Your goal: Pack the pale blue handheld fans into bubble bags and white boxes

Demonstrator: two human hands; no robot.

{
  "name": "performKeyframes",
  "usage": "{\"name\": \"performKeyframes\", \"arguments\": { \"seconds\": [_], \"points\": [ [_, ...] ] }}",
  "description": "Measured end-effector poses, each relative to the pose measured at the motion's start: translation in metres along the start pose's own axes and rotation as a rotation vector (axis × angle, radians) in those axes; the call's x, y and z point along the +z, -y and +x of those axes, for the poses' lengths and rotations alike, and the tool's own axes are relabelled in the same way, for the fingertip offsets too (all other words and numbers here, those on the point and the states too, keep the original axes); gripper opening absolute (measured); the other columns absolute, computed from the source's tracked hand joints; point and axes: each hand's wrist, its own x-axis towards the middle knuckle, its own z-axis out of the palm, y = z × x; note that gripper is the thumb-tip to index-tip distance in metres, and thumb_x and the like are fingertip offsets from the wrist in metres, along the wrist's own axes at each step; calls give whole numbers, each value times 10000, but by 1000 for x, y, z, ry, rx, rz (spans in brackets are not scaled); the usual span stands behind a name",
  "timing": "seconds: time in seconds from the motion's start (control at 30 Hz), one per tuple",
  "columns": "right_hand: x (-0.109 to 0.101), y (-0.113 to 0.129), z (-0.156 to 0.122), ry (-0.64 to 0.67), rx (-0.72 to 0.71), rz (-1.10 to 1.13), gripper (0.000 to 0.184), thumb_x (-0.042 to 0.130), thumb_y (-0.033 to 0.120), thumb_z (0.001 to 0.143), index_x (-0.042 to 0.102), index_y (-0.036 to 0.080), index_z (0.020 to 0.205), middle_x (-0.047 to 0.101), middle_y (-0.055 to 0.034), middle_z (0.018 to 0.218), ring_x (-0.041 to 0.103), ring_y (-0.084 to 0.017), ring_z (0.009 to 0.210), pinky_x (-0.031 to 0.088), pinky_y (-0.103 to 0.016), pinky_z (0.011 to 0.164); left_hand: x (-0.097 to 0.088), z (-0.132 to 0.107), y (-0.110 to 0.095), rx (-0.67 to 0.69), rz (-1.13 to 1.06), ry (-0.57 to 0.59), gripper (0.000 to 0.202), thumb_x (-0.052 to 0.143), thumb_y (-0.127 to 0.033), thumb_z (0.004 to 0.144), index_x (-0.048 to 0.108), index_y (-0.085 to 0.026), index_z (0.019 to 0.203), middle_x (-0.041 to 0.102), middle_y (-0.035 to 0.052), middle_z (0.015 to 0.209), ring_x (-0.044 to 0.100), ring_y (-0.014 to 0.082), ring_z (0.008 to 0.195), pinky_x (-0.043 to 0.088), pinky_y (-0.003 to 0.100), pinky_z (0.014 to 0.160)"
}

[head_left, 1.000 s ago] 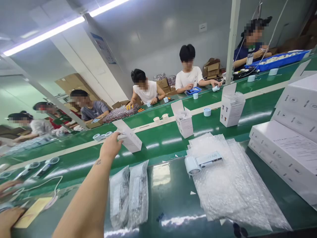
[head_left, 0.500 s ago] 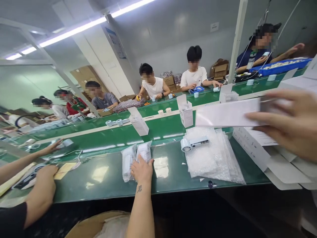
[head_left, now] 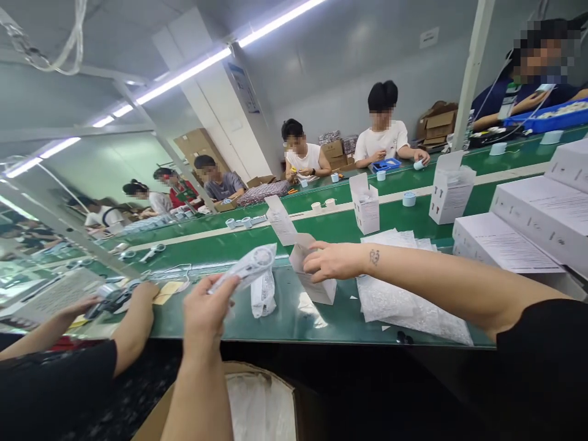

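Observation:
My left hand (head_left: 209, 303) is closed on one end of a bubble-wrapped handheld fan (head_left: 252, 264), raised above the bench and tilted. A second bubble-wrapped fan (head_left: 263, 295) lies on the bench just beyond it. To the right, a white carton (head_left: 319, 289) stands upright with its top open. My right hand (head_left: 331, 260) grips this carton at its upper edge, fingers over the opening; some fingertips are hidden inside. Under my right forearm lies a stack of bubble bags (head_left: 399, 300).
Open white cartons (head_left: 367, 211) stand along the green conveyor (head_left: 399, 214). More white cartons (head_left: 528, 214) are stacked at right. At left, a co-worker's hands (head_left: 142, 300) handle a device. Below the bench edge sits a cardboard box (head_left: 294, 398) with white bags. Several people work opposite.
My right hand has brought the white carton from the right and stood it on the bench. My left hand has picked up one of the two wrapped fans. The view has shifted.

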Motion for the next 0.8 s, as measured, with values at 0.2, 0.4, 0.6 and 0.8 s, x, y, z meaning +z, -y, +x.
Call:
{"name": "performKeyframes", "arguments": {
  "seconds": [0.2, 0.4, 0.6, 0.8],
  "points": [
    [26, 0, -11, -201, 40, 35, 293, 542, -18, 763, 691, 224, 835, 617, -63, 1214, 422, -305, 1254, 219, -618, 1074, -10, -24, -81, 210, -74, 260, 354, 742, -436, 528, 634, -175, 740, 547, -34, 539, 446, 96, 425, 361, 211, 376],
    [50, -1, -20, -402, 98, 68, 202, 518, 100, 861, 677, 223, 873, 609, -92, 1051, 502, -222, 1130, 245, -566, 1105, 45, 18, -105, 249, 108, 515, 330, 698, -434, 547, 601, -165, 711, 522, -26, 535, 446, 109, 450, 345, 225, 409],
    [57, 10, -11, -442, 144, 50, 255, 461, 46, 860, 649, 215, 837, 607, -70, 1018, 456, -217, 1194, 127, -621, 1137, 68, 19, -144, 611, 953, 624, 155, 613, -339, 614, 627, -186, 631, 593, 34, 588, 571, 197, 610, 391, 264, 522],
    [72, 10, -13, -568, 271, 236, 143, 507, 109, 875, 619, 199, 876, 572, -96, 1017, 313, -253, 1323, 337, -512, 1097, 118, -11, -157, 770, 1204, 566, 269, 516, -260, 729, 655, -148, 931, 684, 169, 967, 645, 307, 926, 476, 334, 723]
  ]
}}
